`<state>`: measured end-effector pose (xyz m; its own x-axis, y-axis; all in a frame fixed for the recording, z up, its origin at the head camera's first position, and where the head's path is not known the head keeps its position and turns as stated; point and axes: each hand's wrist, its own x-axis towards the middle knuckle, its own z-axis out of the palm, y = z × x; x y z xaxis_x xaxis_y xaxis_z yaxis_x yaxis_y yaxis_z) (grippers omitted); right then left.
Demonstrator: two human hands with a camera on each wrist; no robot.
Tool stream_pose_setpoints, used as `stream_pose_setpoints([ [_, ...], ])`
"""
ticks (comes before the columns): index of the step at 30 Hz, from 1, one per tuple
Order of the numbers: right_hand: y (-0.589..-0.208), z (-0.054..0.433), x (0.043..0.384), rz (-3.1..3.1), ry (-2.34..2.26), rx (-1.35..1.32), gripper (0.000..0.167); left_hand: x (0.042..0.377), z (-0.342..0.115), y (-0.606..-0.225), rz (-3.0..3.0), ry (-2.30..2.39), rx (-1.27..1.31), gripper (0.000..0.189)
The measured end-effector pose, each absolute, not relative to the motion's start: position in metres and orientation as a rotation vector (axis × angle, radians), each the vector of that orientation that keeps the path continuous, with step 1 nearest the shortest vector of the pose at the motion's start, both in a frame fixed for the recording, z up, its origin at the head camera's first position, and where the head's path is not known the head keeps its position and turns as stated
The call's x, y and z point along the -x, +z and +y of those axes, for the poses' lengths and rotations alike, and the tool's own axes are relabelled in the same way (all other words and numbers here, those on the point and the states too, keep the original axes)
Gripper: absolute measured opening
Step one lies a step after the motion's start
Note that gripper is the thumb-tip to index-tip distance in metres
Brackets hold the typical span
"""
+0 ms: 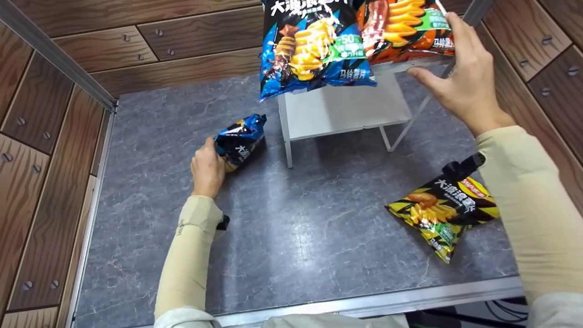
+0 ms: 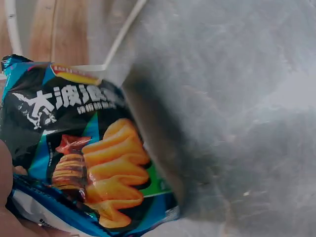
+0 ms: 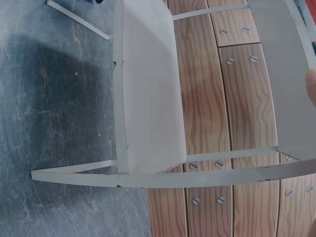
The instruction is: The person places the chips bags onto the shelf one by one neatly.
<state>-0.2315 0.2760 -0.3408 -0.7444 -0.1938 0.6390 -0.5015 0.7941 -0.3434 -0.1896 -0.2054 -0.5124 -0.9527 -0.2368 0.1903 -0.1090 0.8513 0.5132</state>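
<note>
My left hand (image 1: 207,168) grips one end of a blue and black bag of potato chips (image 1: 242,142) low over the grey floor panel, left of a white shelf. In the left wrist view this chip bag (image 2: 89,148) shows its printed front, with part of the hand at the lower left. My right hand (image 1: 469,79) is beside an orange bag of chips (image 1: 405,29) on the shelf's upper level. Its fingers are at the bag's right edge, and the thumb is spread apart below. Another blue chip bag (image 1: 314,50) stands left of the orange one.
The white two-level shelf (image 1: 346,107) stands on thin metal legs at the back. A yellow and black chip bag (image 1: 444,209) lies on the grey marbled surface (image 1: 282,228), partly behind my right forearm. Wood-patterned walls (image 1: 205,34) enclose the space; a metal edge (image 1: 364,303) runs along the front.
</note>
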Motion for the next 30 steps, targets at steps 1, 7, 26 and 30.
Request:
stream_pose_setpoints([
  [1,-0.341,0.276,0.231,-2.385,0.669,-0.519,0.086,0.189,-0.206,-0.510,-2.785,-0.772,-0.289,0.030],
  [7,-0.340,0.278,0.229,-2.390,0.654,-0.527,0.085,0.186,-0.212,-0.496,-2.748,-0.958,-0.340,0.025],
  [26,-0.341,0.276,0.230,-2.397,0.741,-0.455,0.087,0.163,-0.219,-0.528,-2.066,-2.470,-0.826,0.022],
  [30,-0.339,0.276,0.230,-2.396,0.677,-0.511,0.086,0.159,-0.218,-0.541,-1.920,-2.598,-0.891,0.014],
])
